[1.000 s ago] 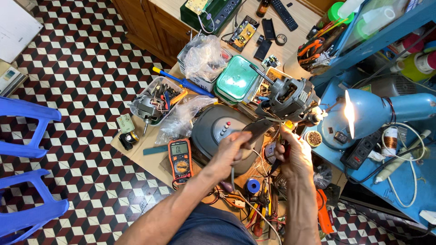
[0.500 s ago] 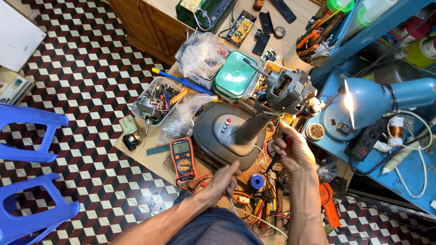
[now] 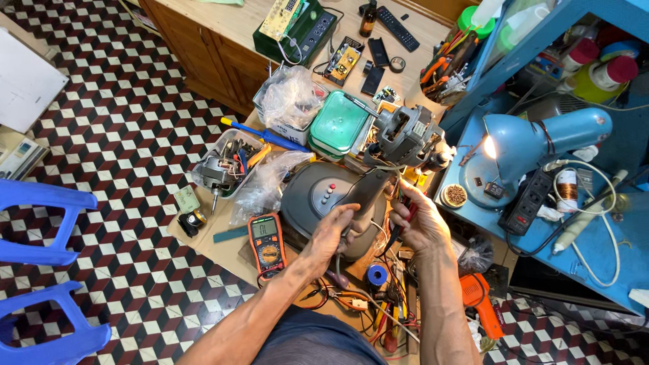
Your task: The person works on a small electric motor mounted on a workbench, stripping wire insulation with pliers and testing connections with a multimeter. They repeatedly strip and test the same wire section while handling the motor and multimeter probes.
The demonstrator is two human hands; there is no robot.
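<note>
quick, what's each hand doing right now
Left hand: closed on the grey fan base neck.
Right hand: closed around a red-handled tool; what kind cannot be told.

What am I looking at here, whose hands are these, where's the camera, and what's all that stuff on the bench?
There is no machine doing the work: this is a person with two bare hands, filmed by a camera worn on the head and looking straight down. That is why you see forearms reaching up from the bottom edge.

The left hand grips the dark stem of a grey fan base. The right hand is beside it, pinching a red-handled tool; which kind of tool is hard to tell.

On the crowded bench lie an orange multimeter, a bare electric motor, a green box, a roll of blue tape and tangled wires. A blue desk lamp is lit at the right. An orange tool lies lower right, and blue plastic chairs stand on the chequered floor.
</note>
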